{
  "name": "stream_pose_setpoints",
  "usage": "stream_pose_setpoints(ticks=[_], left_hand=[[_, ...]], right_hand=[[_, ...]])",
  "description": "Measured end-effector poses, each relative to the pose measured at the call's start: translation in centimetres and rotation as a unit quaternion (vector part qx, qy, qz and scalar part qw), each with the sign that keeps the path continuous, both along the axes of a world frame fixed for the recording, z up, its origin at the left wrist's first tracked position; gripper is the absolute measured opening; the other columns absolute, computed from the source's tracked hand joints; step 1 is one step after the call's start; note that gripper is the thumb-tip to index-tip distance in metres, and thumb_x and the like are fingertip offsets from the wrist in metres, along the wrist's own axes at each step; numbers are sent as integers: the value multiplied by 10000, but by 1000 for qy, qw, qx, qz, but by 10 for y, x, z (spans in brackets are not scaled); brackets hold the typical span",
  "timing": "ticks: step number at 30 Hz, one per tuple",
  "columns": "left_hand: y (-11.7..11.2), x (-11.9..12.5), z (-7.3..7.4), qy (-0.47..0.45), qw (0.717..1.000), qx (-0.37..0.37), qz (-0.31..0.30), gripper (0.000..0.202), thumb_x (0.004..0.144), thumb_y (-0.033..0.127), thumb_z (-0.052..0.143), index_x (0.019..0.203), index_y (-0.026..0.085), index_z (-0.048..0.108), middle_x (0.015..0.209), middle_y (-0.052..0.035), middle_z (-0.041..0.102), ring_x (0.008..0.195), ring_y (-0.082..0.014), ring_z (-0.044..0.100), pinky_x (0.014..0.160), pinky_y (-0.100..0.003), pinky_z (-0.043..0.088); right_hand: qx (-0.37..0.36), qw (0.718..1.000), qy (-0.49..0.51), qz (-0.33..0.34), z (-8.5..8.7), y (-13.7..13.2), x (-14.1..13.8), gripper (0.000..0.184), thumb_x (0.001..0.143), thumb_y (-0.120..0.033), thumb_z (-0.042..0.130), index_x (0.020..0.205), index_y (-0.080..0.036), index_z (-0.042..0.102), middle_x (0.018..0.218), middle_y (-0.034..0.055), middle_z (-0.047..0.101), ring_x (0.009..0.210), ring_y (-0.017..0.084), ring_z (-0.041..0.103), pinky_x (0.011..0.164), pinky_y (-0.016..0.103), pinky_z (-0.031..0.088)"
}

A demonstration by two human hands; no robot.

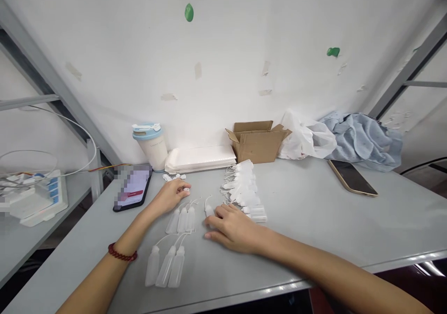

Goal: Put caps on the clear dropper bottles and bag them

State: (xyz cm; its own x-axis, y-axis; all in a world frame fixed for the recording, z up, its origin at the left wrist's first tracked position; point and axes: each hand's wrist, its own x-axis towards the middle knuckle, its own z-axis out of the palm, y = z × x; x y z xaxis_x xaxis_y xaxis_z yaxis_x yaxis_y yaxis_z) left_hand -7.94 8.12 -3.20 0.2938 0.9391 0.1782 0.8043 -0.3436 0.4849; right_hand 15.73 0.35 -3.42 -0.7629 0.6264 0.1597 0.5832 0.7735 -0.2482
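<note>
The left hand (pixel 172 195), left of the bottle pile (pixel 243 183), pinches a small white piece (pixel 186 190); the right hand (pixel 234 226), just before that pile, curls at a single bottle (pixel 208 209), its grip too hidden to tell. Left of the pile, three bottles (pixel 182 220) and three nearer bottles (pixel 166 268) lie on the worktop (pixel 296 202); the cardboard box (pixel 258 147) stands behind it.

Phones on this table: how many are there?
2. One phone lies on the left, near the lidded cup; the other phone lies on the right, in front of the blue cloth. Any under the cloth would be hidden.
</note>
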Motion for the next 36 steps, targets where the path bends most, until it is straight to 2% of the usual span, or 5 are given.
stream_pose_setpoints(ticks=[8,13,20,26,36], left_hand=[[-18,18,16,-83,996,-4,44,287,795,418,517,805,166,654,805,-55,685,728,-205,592,666,-308,438],[-39,31,31,-231,961,-154,6,293,741,438,618,816,156,637,634,4,606,558,-138,542,511,-233,417],[-48,39,33,-315,900,-293,-70,287,772,419,623,832,141,664,625,-4,605,519,-108,529,499,-225,442],[-51,42,32,-360,895,-255,-65,282,713,371,684,884,148,671,622,9,588,524,-107,517,535,-248,467],[-58,49,31,-301,912,-263,-91,194,699,340,692,754,155,710,685,-19,642,500,-104,505,480,-232,451]], right_hand=[[37,994,97,-27,-6,4,7,141,900,-217,430,954,-173,553,798,56,548,722,166,494,686,280,392],[59,969,235,-56,-1,6,13,104,867,-138,410,862,-180,505,789,49,558,721,164,480,676,281,388],[-196,900,378,-94,18,1,17,117,886,-295,474,819,-204,442,716,-12,541,653,120,474,592,231,352],[-397,815,420,-45,22,3,17,298,836,-458,554,807,-207,396,681,-17,582,628,113,473,610,243,344],[-457,795,398,-10,20,3,17,323,816,-465,583,815,-200,399,631,-37,553,591,100,448,567,229,287]])
